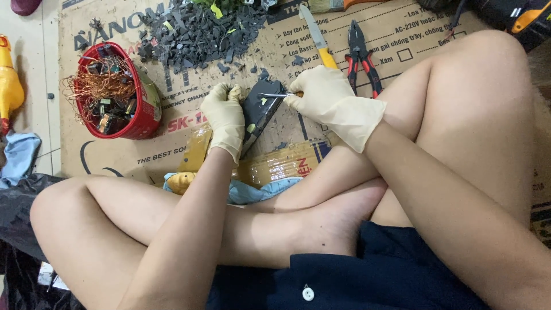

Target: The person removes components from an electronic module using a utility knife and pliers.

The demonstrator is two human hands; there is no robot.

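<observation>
On the flattened cardboard sheet (241,152) in front of the crossed legs, a dark, flat electronic casing (261,112) lay tilted, its long axis running from the upper right, near the debris, down toward the lower left. The left hand (225,117), in a pale rubber glove, was closed around the casing's left edge and upper corner, pinning it against the cardboard. The right hand (330,97), gloved the same way, was closed on a thin metal tool (275,95) that pointed leftward; its tip touched the casing's upper end, just beside the left hand's fingers. So the casing sat between the two hands, directly left of the right hand's grip, with the tool lying nearly crosswise to the casing's length. Both hands were about equally near, the left already on it. A red bowl (146,112) full of tangled copper wire and small parts stood well apart to the left. Above the hands spread a heap of dark grey plastic fragments (195,34). A yellow-handled knife (318,40) and red-handled pliers (361,57) lay just beyond the right hand, untouched.
</observation>
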